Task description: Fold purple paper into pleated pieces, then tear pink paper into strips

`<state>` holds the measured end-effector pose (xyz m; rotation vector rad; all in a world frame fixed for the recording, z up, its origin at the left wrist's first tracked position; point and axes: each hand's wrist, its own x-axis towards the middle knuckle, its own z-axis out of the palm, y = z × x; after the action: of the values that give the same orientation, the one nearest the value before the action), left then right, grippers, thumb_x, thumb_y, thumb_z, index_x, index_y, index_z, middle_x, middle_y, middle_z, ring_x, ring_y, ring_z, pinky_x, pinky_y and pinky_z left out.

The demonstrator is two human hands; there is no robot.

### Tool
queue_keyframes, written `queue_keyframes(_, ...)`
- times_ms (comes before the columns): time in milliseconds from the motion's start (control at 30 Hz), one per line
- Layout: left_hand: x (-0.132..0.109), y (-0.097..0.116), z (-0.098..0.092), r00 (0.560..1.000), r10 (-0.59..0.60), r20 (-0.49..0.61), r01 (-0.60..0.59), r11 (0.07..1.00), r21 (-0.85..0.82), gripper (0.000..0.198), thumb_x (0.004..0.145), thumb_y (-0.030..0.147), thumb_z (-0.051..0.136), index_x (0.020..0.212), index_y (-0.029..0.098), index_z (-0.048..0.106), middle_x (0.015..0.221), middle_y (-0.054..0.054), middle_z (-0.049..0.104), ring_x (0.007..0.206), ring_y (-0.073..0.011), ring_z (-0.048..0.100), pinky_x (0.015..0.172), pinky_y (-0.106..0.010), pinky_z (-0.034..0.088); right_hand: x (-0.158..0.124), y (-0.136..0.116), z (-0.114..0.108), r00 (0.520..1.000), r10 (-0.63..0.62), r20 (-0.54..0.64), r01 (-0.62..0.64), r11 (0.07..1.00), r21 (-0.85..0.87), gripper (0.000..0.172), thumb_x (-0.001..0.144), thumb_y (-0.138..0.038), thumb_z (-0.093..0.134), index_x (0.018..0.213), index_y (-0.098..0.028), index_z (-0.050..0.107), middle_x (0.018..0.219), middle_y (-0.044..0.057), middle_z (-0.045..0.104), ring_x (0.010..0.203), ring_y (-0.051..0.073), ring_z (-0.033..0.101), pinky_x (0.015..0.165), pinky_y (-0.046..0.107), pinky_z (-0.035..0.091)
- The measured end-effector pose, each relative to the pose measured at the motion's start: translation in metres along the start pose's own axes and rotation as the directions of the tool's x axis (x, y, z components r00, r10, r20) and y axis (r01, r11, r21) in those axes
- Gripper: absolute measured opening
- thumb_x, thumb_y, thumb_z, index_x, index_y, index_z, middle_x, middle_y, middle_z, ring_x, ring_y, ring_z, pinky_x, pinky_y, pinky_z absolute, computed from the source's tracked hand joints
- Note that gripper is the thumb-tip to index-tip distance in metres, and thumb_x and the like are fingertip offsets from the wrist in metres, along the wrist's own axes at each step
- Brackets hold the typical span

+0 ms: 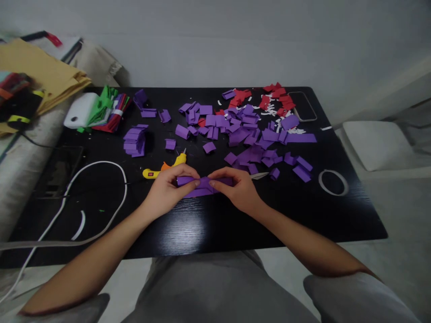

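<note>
Both my hands pinch a strip of purple paper [204, 183] at the middle of the black table, with thumbs on its near side. My left hand [170, 187] grips its left part and my right hand [238, 188] its right part, the fingertips close together. Part of the strip lies lower, toward me, under the thumbs. A yellow glue gun [151, 173] lies just beyond my left hand, its nozzle pointing up and away. Scissors [259, 176] stick out from behind my right hand; the rest of them is hidden. Folded purple paper pieces [249, 154] are heaped beyond my hands.
Red paper pieces [240, 96] and white scraps [269, 107] lie at the back right, near a phone-shaped frame [305, 106]. A tape ring [333, 182] sits at right. A white cable [126, 179] loops at left. Bundled coloured paper [107, 110] and brown envelopes [43, 67] are at back left.
</note>
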<state>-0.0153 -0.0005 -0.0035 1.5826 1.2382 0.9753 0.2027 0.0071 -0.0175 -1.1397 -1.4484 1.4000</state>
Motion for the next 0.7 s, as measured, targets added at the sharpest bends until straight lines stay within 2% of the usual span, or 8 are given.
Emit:
queue_keyframes(267, 0.0011, 0.0015, -0.002, 0.998, -0.055, -0.009, 0.055, 0.998, -0.008, 0.005, 0.082, 0.026, 0.079, 0.085, 0.022, 0.08, 0.084, -0.002, 0.079, 0.078, -0.0158, 0.071, 0.073, -0.026, 0.055, 0.0011, 0.0008, -0.0021, 0.999, 0.029, -0.038, -0.029, 1.0, 0.012, 0.006, 0.079, -0.025, 0.083, 0.084, -0.027, 0.082, 0.088, 0.001, 0.082, 0.087, 0.02, 0.075, 0.089, 0.038, 0.06)
queue_keyframes(433, 0.0, 0.0038, -0.0003, 0.998, -0.065, -0.017, 0.065, 0.998, -0.001, 0.006, 0.081, 0.026, 0.08, 0.086, 0.021, 0.08, 0.085, -0.002, 0.079, 0.077, -0.0163, 0.072, 0.069, -0.025, 0.054, 0.0021, 0.0016, -0.0016, 0.998, 0.057, -0.006, -0.057, 0.997, 0.058, 0.009, 0.076, -0.025, 0.085, 0.085, -0.025, 0.081, 0.086, 0.0, 0.081, 0.084, 0.019, 0.074, 0.087, 0.036, 0.06)
queue_keyframes(700, -0.0011, 0.0053, 0.0009, 0.999, -0.053, -0.003, 0.053, 0.998, -0.016, 0.007, 0.082, 0.025, 0.08, 0.087, 0.021, 0.082, 0.087, -0.003, 0.081, 0.081, -0.0169, 0.073, 0.075, -0.026, 0.057, 0.0007, 0.0005, -0.0014, 0.996, 0.09, -0.008, -0.089, 0.993, 0.073, 0.01, 0.075, -0.027, 0.087, 0.083, -0.025, 0.082, 0.085, 0.0, 0.08, 0.084, 0.019, 0.073, 0.085, 0.035, 0.058)
